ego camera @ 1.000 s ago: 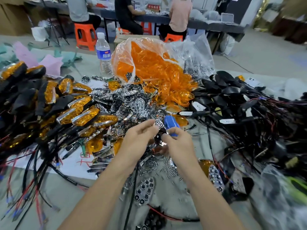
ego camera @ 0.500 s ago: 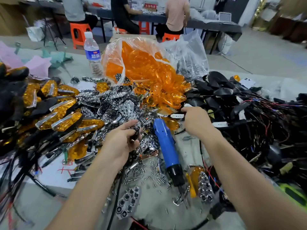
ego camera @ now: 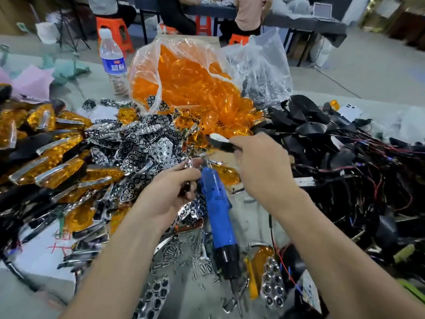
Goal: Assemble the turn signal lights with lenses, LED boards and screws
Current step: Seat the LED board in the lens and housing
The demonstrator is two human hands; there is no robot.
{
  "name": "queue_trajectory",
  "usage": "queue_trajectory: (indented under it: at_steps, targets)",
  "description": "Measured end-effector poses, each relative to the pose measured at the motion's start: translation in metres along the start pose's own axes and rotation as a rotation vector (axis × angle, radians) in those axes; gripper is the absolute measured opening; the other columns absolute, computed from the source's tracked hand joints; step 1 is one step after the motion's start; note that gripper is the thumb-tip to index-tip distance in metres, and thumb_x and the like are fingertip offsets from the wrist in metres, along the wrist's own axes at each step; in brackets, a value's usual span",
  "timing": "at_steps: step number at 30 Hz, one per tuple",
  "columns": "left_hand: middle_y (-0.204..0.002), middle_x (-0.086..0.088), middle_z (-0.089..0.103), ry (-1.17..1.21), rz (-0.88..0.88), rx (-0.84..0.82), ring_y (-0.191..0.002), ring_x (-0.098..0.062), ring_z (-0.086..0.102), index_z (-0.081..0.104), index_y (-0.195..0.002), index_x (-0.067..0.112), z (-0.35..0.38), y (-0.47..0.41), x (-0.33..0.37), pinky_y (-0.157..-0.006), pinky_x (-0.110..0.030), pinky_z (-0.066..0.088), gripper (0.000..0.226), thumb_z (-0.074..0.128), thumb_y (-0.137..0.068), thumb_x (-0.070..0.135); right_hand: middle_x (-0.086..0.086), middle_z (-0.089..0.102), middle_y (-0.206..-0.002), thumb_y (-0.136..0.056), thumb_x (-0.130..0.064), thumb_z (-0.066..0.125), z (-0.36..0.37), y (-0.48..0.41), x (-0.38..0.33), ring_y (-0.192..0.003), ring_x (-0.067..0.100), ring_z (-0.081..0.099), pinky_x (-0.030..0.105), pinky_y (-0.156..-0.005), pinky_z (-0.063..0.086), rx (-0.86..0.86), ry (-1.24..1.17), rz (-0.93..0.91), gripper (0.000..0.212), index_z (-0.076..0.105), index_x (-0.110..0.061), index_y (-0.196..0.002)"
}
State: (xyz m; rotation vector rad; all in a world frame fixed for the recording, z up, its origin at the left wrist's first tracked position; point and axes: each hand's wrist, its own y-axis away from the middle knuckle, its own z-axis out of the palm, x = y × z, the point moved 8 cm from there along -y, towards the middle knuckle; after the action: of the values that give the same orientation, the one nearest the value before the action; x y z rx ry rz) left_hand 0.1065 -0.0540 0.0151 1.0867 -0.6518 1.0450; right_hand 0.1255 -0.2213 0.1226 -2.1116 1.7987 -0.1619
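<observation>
Behind, seated people [ego camera: 248, 17] at long table [ego camera: 310, 21]; worktable [ego camera: 92, 86] heaped with orange lenses [ego camera: 190, 93].

Clear plastic water bottle [ego camera: 112, 65]: blue label, white characters too blurred to read; white paper sheet [ego camera: 43, 259]: red handwriting, illegible.

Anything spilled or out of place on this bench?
Small silver screws lie loose across the table round the blue electric screwdriver, and orange plastic lenses spill from the open clear bag. No visible damage.
</observation>
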Motion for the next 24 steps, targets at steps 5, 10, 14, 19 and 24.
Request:
queue_trajectory:
  at_steps: [5, 10, 14, 19, 24]
  targets:
    - [-0.061, 0.008, 0.054, 0.027, 0.026, 0.195, -0.043, -0.005, 0.039, 0.072, -0.086, 0.019, -0.008, -0.009, 0.003, -0.034, -0.016, 0.025, 0.011, 0.076, -0.090, 0.029, -0.001, 0.059, -0.080, -0.089, -0.004, 0.064, -0.005, 0.034, -0.055, -0.082, 0.027, 0.052, 0.036, -0.061, 0.027, -0.028, -0.160, -0.010, 0.015, 0.067, -0.017, -0.096]
    - [-0.074, 0.009, 0.075, -0.140, 0.164, 0.187, -0.053, -0.006, 0.060, 0.080, -0.078, 0.040, -0.015, 0.004, 0.006, -0.047, -0.018, 0.043, 0.011, 0.082, -0.067, 0.038, -0.002, 0.067, -0.106, -0.095, -0.010, 0.059, 0.017, 0.078, -0.070, -0.102, 0.026, 0.056, 0.034, -0.076, 0.033, -0.050, -0.273, 0.111, 0.023, 0.066, -0.020, -0.114]
    - [-0.082, 0.007, 0.078, -0.286, 0.181, 0.299, -0.077, -0.015, 0.072, 0.076, -0.080, 0.037, -0.039, 0.010, 0.001, -0.072, -0.033, 0.057, 0.025, 0.083, -0.058, 0.027, -0.011, 0.071, -0.112, -0.094, -0.017, 0.066, 0.028, 0.101, -0.086, -0.099, 0.016, 0.059, 0.027, -0.089, 0.042, -0.108, -0.493, 0.153, 0.032, 0.070, -0.026, -0.124]
    - [-0.064, 0.000, 0.070, -0.255, 0.107, 0.250, -0.047, -0.014, 0.052, 0.079, -0.082, 0.021, -0.064, 0.020, -0.003, -0.039, -0.023, 0.038, 0.016, 0.086, -0.069, 0.016, -0.025, 0.072, -0.096, -0.090, -0.035, 0.075, 0.033, 0.111, -0.066, -0.085, -0.010, 0.065, 0.009, -0.083, 0.050, -0.026, -0.767, 0.471, 0.033, 0.074, -0.035, -0.123]
    - [-0.063, -0.002, 0.065, -0.298, 0.179, 0.171, -0.052, -0.016, 0.051, 0.078, -0.076, 0.015, -0.060, 0.034, 0.000, -0.042, -0.023, 0.035, 0.029, 0.082, -0.054, 0.034, -0.026, 0.076, -0.095, -0.093, -0.021, 0.073, 0.048, 0.094, -0.076, -0.088, -0.010, 0.069, 0.008, -0.070, 0.050, -0.090, -1.008, 0.485, 0.034, 0.068, -0.041, -0.121]
